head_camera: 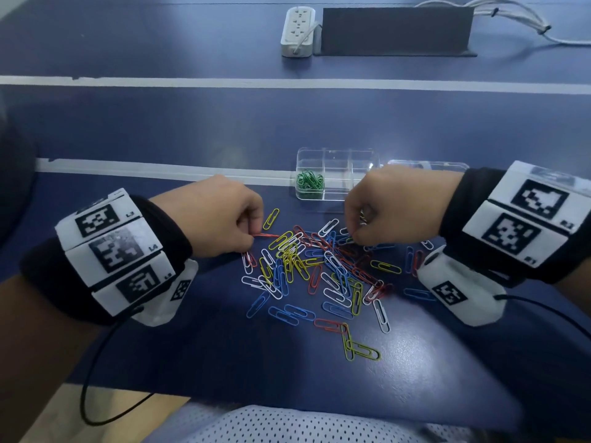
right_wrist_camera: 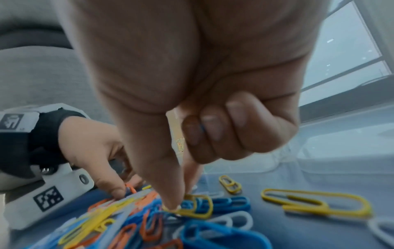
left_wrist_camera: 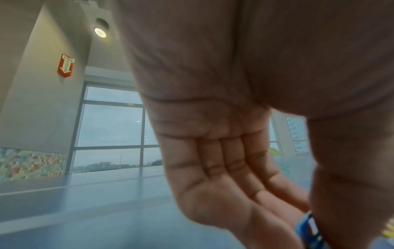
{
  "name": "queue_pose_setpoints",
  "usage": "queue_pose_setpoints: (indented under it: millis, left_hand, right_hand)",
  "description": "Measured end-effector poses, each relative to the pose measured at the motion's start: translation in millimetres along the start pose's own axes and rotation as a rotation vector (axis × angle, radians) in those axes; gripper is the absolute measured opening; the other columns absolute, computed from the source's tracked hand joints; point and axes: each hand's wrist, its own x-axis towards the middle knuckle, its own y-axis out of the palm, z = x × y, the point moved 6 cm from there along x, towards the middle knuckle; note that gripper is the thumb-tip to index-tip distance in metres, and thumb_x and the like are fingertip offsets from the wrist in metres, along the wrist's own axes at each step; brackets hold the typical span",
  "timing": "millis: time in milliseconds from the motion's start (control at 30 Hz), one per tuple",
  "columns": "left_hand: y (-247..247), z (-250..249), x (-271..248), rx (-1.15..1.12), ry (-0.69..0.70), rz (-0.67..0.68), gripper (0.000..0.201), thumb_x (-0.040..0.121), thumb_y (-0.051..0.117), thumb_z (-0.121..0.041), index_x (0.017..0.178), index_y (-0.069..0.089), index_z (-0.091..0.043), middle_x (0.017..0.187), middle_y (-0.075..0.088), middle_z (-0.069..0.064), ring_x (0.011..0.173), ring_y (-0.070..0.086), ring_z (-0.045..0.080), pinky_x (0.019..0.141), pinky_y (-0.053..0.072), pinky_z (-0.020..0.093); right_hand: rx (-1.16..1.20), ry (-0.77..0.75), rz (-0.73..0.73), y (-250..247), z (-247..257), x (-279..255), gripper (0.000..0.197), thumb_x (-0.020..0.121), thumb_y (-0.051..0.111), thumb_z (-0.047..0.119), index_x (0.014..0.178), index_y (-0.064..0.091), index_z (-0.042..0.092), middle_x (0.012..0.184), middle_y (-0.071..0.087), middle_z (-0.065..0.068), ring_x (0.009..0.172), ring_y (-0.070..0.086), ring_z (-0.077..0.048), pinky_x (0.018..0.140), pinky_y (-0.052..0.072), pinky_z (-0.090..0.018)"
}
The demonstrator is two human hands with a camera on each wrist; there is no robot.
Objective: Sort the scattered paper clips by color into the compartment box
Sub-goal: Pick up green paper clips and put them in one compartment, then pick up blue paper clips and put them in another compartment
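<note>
Both hands' fingers [right_wrist_camera: 172, 200] pinch clips [head_camera: 319, 270] on the pile.

Paper clips [head_camera: 319, 276] scattered mid-worktop [head_camera: 160, 129] | compartment box [head_camera: 335, 174] just behind them | power strip [head_camera: 297, 30] far behind | hands flank the pile

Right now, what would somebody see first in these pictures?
A bright heap of paper clips in red, yellow, blue and white lies mid-table, with the left hand pinching a red clip at its far-left edge. Behind it, green clips fill one corner compartment of the clear box.
</note>
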Motion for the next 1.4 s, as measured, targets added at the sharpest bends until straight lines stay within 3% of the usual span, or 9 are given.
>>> queue_pose_setpoints:
  millis: [233,533,633,767,900,967,1100,1233,1400]
  left_hand:
    - [-11.8,-1.5,-2.7,-0.099,0.057,-0.096,0.031,0.073,0.062,-0.009,0.094,0.056,-0.031,0.066,0.063,-0.008,0.078,0.055,0.002,0.06,0.041,0.016]
    - [-10.8,-49.8,14.4,-0.083,0.197,-0.056,0.029,0.081,0.044,-0.009,0.09,0.057,-0.034,0.071,0.059,-0.012,0.063,0.051,0.0,0.067,0.04,0.024]
    - [-5.9,-59.2,24.5,-0.064,0.208,-0.037,0.028,0.081,0.042,-0.009,0.083,0.057,-0.032,0.067,0.053,-0.011,0.065,0.047,0.005,0.069,0.036,0.023]
    - [0.2,-74.2,29.4,0.007,0.271,-0.012,0.021,0.079,0.052,-0.023,0.094,0.065,-0.028,0.07,0.049,-0.009,0.073,0.048,0.015,0.073,0.041,0.025]
    - [3.1,-85.8,35.4,0.111,0.326,0.005,0.027,0.075,0.069,-0.035,0.103,0.067,-0.033,0.07,0.038,-0.014,0.08,0.045,0.014,0.074,0.037,0.025]
    - [2.7,-86.5,38.7,0.107,0.321,0.014,0.028,0.072,0.074,-0.033,0.099,0.069,-0.032,0.07,0.039,-0.014,0.082,0.047,0.014,0.073,0.038,0.025]
    - [5.1,-83.8,39.6,0.125,0.326,0.035,0.011,0.074,0.072,-0.026,0.085,0.074,-0.024,0.075,0.052,-0.007,0.079,0.052,0.014,0.072,0.046,0.028]
    - [6.6,-78.6,39.3,0.142,0.297,0.038,0.007,0.081,0.062,-0.022,0.077,0.068,-0.021,0.079,0.06,-0.004,0.078,0.053,0.014,0.073,0.045,0.027]
    - [2.4,-70.5,35.6,0.083,0.28,0.037,0.01,0.086,0.055,-0.018,0.077,0.056,-0.022,0.078,0.056,-0.007,0.08,0.05,0.015,0.077,0.042,0.028]
  right_hand:
    - [-0.03,0.006,-0.035,-3.0,-0.2,1.7,0.02,0.088,0.054,0.037,0.094,0.067,0.023,0.063,0.045,0.015,0.075,0.048,-0.016,0.071,0.035,-0.023]
    - [-0.105,-0.057,0.009,5.8,6.9,3.6,0.014,0.08,0.057,0.03,0.082,0.067,0.021,0.07,0.059,0.005,0.074,0.053,-0.019,0.073,0.048,-0.027]
    - [0.01,-0.016,0.005,1.2,0.5,-0.7,0.01,0.079,0.054,0.031,0.075,0.059,0.024,0.064,0.053,0.009,0.062,0.048,-0.011,0.068,0.041,-0.026]
    - [0.207,0.065,0.069,-3.0,-11.7,-5.5,0.014,0.065,0.053,0.036,0.065,0.053,0.021,0.058,0.059,0.003,0.055,0.051,-0.012,0.059,0.041,-0.027]
    - [0.403,0.09,0.033,-5.9,-26.0,-7.1,0.012,0.072,0.056,0.012,0.08,0.06,0.019,0.064,0.068,-0.005,0.055,0.061,-0.019,0.06,0.05,-0.03]
    - [0.375,0.099,0.016,-7.2,-31.1,-9.1,0.021,0.078,0.052,0.008,0.09,0.062,0.022,0.07,0.071,-0.006,0.056,0.064,-0.018,0.063,0.051,-0.027]
    - [0.158,0.106,-0.023,-8.5,-27.2,-13.3,0.021,0.085,0.046,0.019,0.08,0.064,0.029,0.063,0.062,0.006,0.065,0.058,-0.011,0.06,0.043,-0.02]
    - [0.055,0.017,-0.063,-2.2,-10.6,-14.0,0.018,0.082,0.055,0.026,0.086,0.072,0.02,0.073,0.065,0.002,0.076,0.058,-0.019,0.075,0.051,-0.029]
    - [-0.006,-0.008,-0.071,4.7,2.9,-8.8,0.015,0.078,0.063,0.025,0.087,0.074,0.02,0.079,0.07,-0.002,0.079,0.062,-0.023,0.074,0.053,-0.029]
